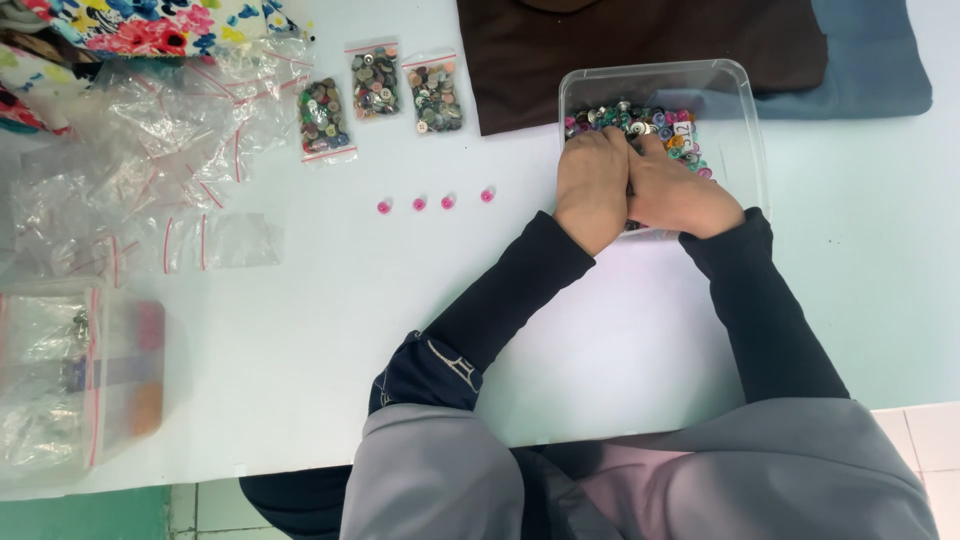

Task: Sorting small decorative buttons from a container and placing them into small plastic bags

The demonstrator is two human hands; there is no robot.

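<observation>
Both hands rest inside a clear plastic tub (745, 105) holding several mixed coloured buttons (640, 118). My left hand (592, 185) and my right hand (680, 190) press side by side, fingers curled down into the button pile. What the fingers hold is hidden. Several pink buttons (432, 203) lie in a row on the white table to the left of the tub. Three small zip bags of buttons (378, 92) lie beyond that row.
A heap of empty clear zip bags (150, 150) covers the table's left side. A clear box with more bags (70, 380) stands at the near left. Dark brown (640, 50) and blue folded cloth (870, 60) lie behind the tub; floral fabric (140, 25) at the far left.
</observation>
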